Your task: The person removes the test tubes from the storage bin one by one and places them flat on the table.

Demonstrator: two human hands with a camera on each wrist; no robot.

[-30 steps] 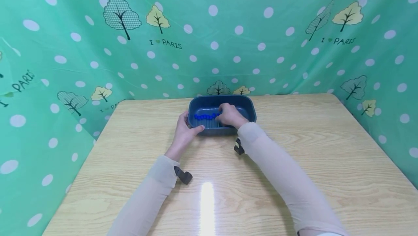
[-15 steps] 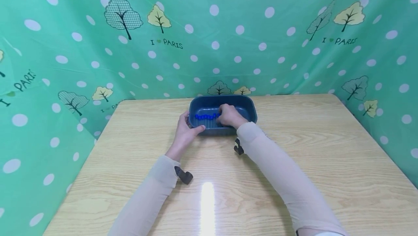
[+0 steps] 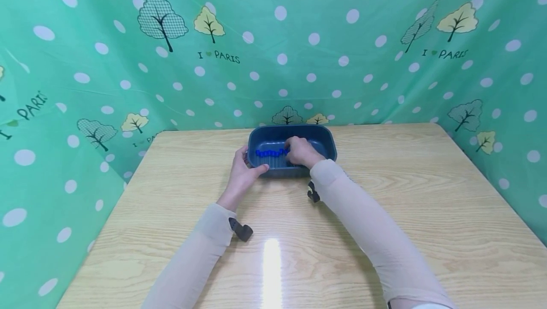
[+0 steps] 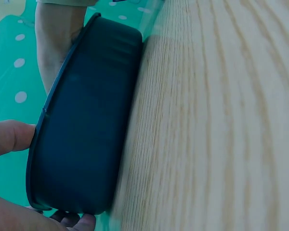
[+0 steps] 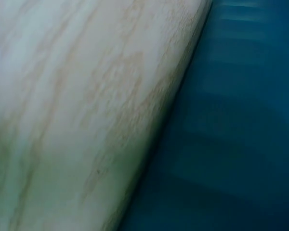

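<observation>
A dark blue oblong basin (image 3: 282,173) stands at the far side of the table. My left hand (image 3: 241,171) grips its left end, thumb over the front rim and the other fingers round the end wall; the left wrist view shows this thumb (image 4: 12,137) against the rim. Inside the basin lies an uneven row of small bright blue pieces (image 3: 267,153). My right hand (image 3: 302,151) reaches in over the front rim, its curled fingers pinching at the row's right end. Those fingertips are partly hidden. Only the basin's outer wall (image 5: 221,144) and wood show in the right wrist view.
The pale wooden table (image 3: 179,176) runs from the basin toward me, with a bright light streak (image 3: 271,271) near the front. Behind and at both sides hangs a green dotted cloth (image 3: 273,38), close behind the basin. Black wrist cameras (image 3: 240,229) hang below the sleeves.
The right hand's fingers have shifted very slightly at the right end of the blue row. The left hand and the basin keep their place.
</observation>
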